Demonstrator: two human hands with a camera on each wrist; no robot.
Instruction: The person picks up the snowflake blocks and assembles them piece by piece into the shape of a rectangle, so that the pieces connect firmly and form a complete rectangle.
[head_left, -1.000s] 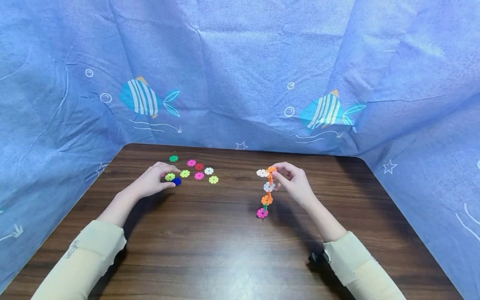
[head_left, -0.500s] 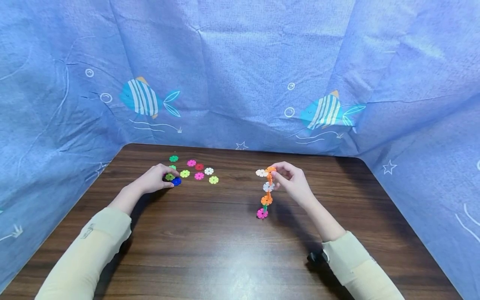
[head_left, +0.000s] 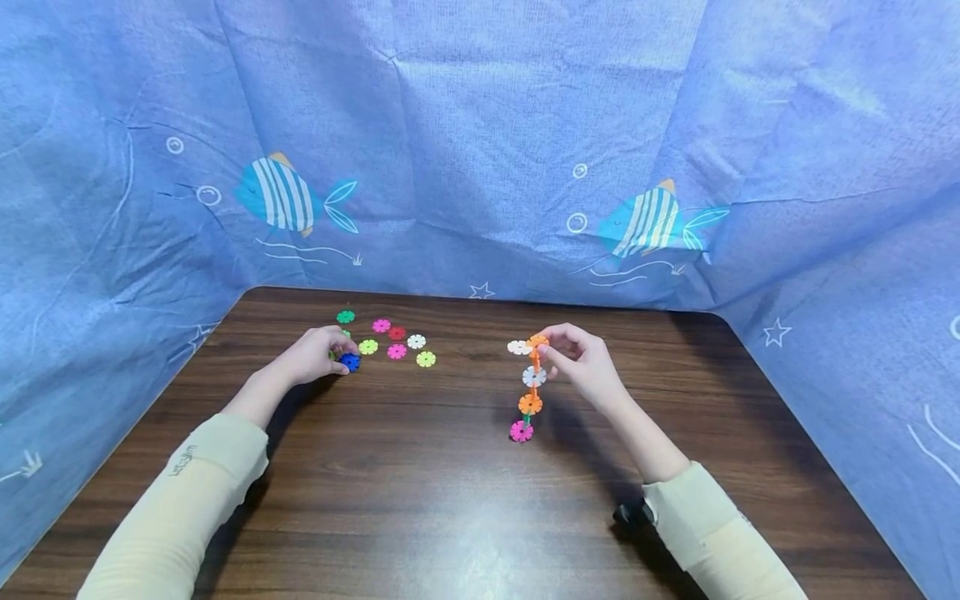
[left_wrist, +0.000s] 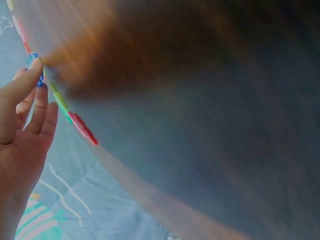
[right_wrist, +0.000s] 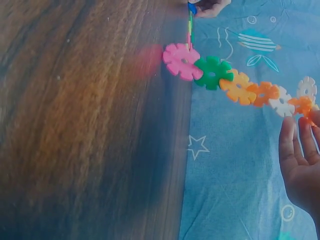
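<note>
In the head view my left hand [head_left: 313,357] pinches a blue snowflake disc [head_left: 350,362] between thumb and fingers at the left pile. The left wrist view shows that blue disc [left_wrist: 39,84] tilted up at the fingertips. On the right, my right hand [head_left: 588,365] grips the top of a chain of interlocked snowflake discs by an orange disc [head_left: 537,342]. A white disc [head_left: 518,347] juts left from the top. Below hang a white disc [head_left: 534,377], an orange disc [head_left: 530,404], a green disc [right_wrist: 213,73] and a pink disc [head_left: 521,431] at the bottom.
Several loose discs lie by the left hand, among them a green disc [head_left: 345,317], a red disc [head_left: 397,333], a white disc [head_left: 416,342] and a yellow disc [head_left: 426,359]. The brown wooden table [head_left: 420,467] ends at a blue fish-print curtain [head_left: 480,167].
My left fingers have closed on the blue disc and tilted it up from the table. The right hand's chain has shifted slightly left and toward the front.
</note>
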